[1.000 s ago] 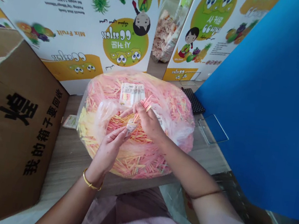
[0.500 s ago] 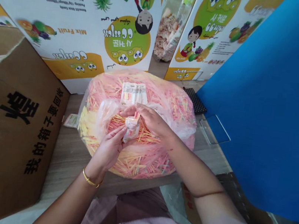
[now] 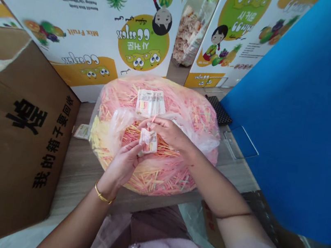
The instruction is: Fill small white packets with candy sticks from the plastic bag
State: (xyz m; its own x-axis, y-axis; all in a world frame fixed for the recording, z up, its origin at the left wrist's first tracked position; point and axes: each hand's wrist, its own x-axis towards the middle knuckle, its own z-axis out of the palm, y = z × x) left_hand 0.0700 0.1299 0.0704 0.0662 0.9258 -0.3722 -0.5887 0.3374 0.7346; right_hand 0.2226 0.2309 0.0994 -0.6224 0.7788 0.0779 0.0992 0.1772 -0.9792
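Observation:
My left hand [image 3: 125, 160] is closed, pinching a small printed sachet [image 3: 151, 144] by its lower left side. Thumb and fingers of my right hand [image 3: 169, 132] are pressed together at the sachet's top edge. A pink candy stick [image 3: 153, 119] pokes up between those fingers; how many sticks they hold is hidden. Both hands are over a large clear plastic bag [image 3: 206, 142], its mouth folded open around a heap of pink and yellow candy sticks [image 3: 131, 133]. Another bundle of printed sachets [image 3: 151, 102] lies on the bag behind my right hand.
A cardboard box [image 3: 33, 154] stands on the left, with white printed cartons [image 3: 85, 16] behind. A blue panel [image 3: 297, 118] rises on the right beside a wire handle [image 3: 241, 143] and a black textured object [image 3: 220, 109]. One flat sachet [image 3: 82, 131] lies on the table [image 3: 80, 169].
My right hand's fingers have closed from a cupped shape into a pinch at the sachet's top. The sachet has turned, showing more of its printed face. The view has shifted slightly.

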